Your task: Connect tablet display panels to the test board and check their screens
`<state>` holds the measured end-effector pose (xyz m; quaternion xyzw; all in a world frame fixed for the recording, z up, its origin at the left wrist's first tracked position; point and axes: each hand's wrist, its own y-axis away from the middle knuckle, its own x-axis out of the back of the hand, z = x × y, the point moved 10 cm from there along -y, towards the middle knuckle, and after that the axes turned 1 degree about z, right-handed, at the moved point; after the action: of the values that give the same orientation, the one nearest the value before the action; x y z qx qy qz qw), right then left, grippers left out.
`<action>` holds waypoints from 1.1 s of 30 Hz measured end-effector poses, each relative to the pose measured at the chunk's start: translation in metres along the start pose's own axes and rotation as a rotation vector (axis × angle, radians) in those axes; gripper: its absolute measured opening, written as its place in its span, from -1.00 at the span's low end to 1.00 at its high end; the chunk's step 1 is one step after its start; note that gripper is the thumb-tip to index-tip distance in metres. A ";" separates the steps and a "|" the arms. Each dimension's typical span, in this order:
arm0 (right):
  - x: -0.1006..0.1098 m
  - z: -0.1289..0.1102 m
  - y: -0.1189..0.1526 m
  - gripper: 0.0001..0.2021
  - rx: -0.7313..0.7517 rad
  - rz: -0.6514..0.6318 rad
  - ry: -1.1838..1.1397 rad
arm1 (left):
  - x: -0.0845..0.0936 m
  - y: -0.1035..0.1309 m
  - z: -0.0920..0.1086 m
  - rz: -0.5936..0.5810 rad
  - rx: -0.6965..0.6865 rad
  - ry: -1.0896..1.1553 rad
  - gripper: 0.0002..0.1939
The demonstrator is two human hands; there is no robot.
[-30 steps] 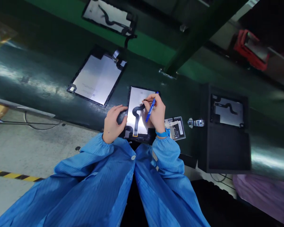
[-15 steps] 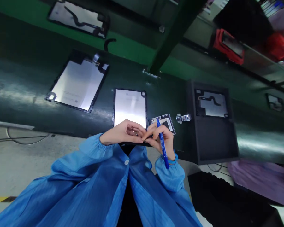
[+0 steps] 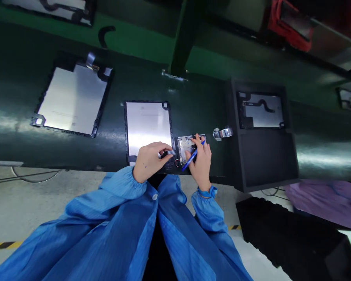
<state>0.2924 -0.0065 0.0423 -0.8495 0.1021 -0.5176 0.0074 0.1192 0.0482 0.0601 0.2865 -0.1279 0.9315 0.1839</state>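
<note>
Over the lower right corner of a silver-backed screen panel [image 3: 149, 125], my left hand [image 3: 150, 160] pinches the end of a flat flex cable [image 3: 170, 152] between thumb and fingers. My right hand [image 3: 201, 164] has a blue pen [image 3: 190, 160] tucked across its fingers. Its fingertips rest on a small circuit board [image 3: 183, 146] just right of the panel, partly covering it. Thin wires show at the board's lower left corner.
Another screen panel [image 3: 76, 99] lies to the left. At right, a shiny metal clip-like piece [image 3: 222, 133] sits beside a black tray [image 3: 266, 164] holding a panel [image 3: 263, 111]. A green post [image 3: 183, 43] rises behind; a loose black strip [image 3: 103, 35] lies at the back.
My hands have moved apart from where they met at the table's front edge. The right one now lies on the board, the left holds the cable end. The view has shifted slightly.
</note>
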 end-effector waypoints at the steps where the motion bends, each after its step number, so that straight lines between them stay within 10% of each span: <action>1: 0.000 -0.002 0.002 -0.60 -0.017 0.009 0.005 | -0.003 0.000 0.001 0.003 -0.008 -0.052 -0.93; 33: -0.002 -0.004 0.004 -0.68 -0.025 0.036 0.002 | -0.018 -0.003 0.002 -0.004 0.016 -0.198 -0.94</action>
<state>0.2877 -0.0098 0.0420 -0.8469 0.1241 -0.5170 0.0059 0.1353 0.0452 0.0513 0.3792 -0.1374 0.8992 0.1700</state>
